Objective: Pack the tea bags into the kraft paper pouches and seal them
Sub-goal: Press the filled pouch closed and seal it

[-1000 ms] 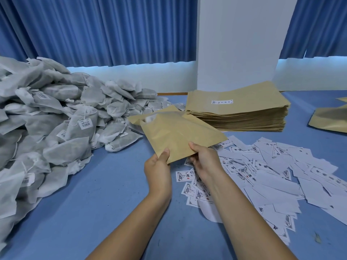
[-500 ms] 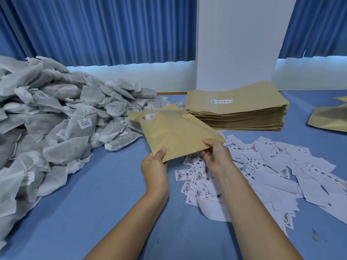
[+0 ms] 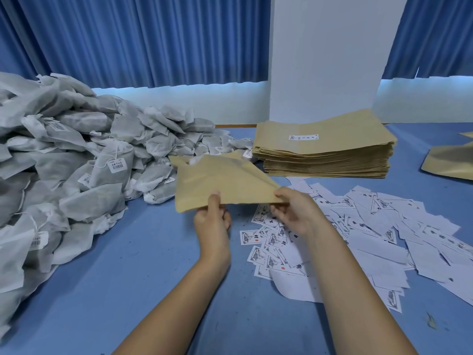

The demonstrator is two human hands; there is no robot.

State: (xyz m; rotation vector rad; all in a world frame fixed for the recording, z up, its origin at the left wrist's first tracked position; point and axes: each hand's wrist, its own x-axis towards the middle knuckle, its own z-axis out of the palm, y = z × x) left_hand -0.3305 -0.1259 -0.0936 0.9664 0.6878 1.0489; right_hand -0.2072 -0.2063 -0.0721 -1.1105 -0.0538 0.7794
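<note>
A kraft paper pouch hangs above the blue table, tilted nearly flat, its open mouth at the far left showing something white inside. My left hand pinches its near edge with the thumb on top. My right hand pinches the near right corner. A large heap of grey-white tea bags with string tags and barcode labels covers the left of the table. A thick stack of flat kraft pouches lies behind the held pouch to the right.
Several white printed labels lie scattered on the blue table under and right of my right hand. Another kraft pouch lies at the far right edge. A white pillar and blue curtains stand behind.
The pouch has tipped from facing me to nearly flat. My right hand slid from the middle of its near edge out to the right corner. My left hand kept its pinch.
</note>
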